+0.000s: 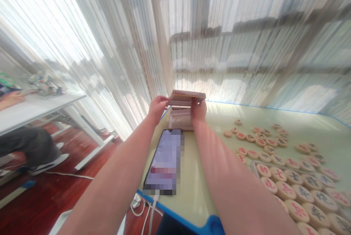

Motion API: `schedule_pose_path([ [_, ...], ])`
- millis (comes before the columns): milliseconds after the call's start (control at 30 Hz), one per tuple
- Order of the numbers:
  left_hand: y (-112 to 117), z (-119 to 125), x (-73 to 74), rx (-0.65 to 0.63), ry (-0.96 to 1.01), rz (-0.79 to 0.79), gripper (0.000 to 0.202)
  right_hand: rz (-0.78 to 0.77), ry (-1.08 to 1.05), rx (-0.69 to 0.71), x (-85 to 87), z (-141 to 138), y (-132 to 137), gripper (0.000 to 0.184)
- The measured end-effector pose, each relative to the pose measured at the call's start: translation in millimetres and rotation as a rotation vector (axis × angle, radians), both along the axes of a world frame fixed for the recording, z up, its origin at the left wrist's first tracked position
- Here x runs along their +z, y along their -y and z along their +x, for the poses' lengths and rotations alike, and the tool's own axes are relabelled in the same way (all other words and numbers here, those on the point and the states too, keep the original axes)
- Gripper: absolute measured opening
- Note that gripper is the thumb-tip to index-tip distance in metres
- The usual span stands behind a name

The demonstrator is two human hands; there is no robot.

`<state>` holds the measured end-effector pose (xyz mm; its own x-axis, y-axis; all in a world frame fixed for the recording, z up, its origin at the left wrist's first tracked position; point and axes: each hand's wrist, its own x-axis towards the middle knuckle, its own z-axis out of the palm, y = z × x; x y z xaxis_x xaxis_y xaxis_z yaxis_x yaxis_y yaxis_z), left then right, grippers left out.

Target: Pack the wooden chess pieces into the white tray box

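Observation:
Both of my hands reach to the far corner of a pale green table [274, 118]. They hold a flat wooden box lid [188, 95] level above an open wooden box [182, 120]. My left hand [157, 107] pinches the lid's left end with closed fingers. My right hand [199, 110] grips the right end from below. Several round wooden chess pieces [276, 162] with red and black characters lie scattered and lined up on the table to the right.
A phone [166, 162] with a lit screen lies near the table's left edge, a white cable [152, 209] plugged into it. Sheer curtains [192, 37] hang behind. At left stands a white desk [35, 107] with another person's legs and shoe [46, 163] beneath, on red wooden floor.

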<state>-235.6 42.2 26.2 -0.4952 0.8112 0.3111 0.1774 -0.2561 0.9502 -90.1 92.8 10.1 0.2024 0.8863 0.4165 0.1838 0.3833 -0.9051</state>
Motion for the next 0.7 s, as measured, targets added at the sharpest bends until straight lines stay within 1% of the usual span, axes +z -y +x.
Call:
schedule_pose_path([
  [67,-0.8,0.2,-2.4,0.068,-0.09,0.002,0.024,0.037,0.044,-0.01,1.0,-0.8,1.5,0.017],
  [133,-0.9,1.2,-4.5,0.097,-0.101,0.023,0.036,0.077,0.092,-0.035,2.3,-1.2,4.6,0.016],
  [200,0.1,3.0,-4.8,0.063,-0.021,0.037,0.047,0.14,0.141,-0.063,3.2,-1.4,9.1,0.018],
  [233,1.0,4.1,-4.1,0.006,0.04,0.031,0.049,0.184,0.178,-0.067,3.3,-1.5,11.7,0.019],
  [333,4.8,7.7,1.6,-0.233,0.241,0.032,0.042,0.333,0.349,-0.014,2.9,-2.7,19.7,0.023],
  [400,7.9,9.4,6.5,-0.332,0.361,0.091,0.04,0.406,0.461,0.031,2.2,-4.3,24.3,0.024],
  [467,10.3,9.7,10.4,-0.371,0.461,0.13,0.041,0.445,0.546,0.046,1.6,-6.7,27.7,0.024],
  [500,10.9,9.3,11.6,-0.38,0.5,0.131,0.039,0.455,0.583,0.046,1.3,-8.1,29.2,0.023],
  [567,10.5,7.6,12.4,-0.382,0.564,0.12,0.025,0.47,0.659,0.05,1.0,-11.2,31.7,0.023],
  [633,8.2,5.1,11.7,-0.361,0.641,0.131,0.01,0.487,0.732,0.086,1.1,-14.1,34.2,0.027],
  [667,6.5,3.6,11.2,-0.35,0.685,0.146,0.008,0.491,0.758,0.112,1.2,-15.4,35.4,0.031],
  [700,4.8,2.0,10.8,-0.338,0.727,0.158,0.01,0.491,0.776,0.14,1.3,-16.3,36.5,0.037],
])
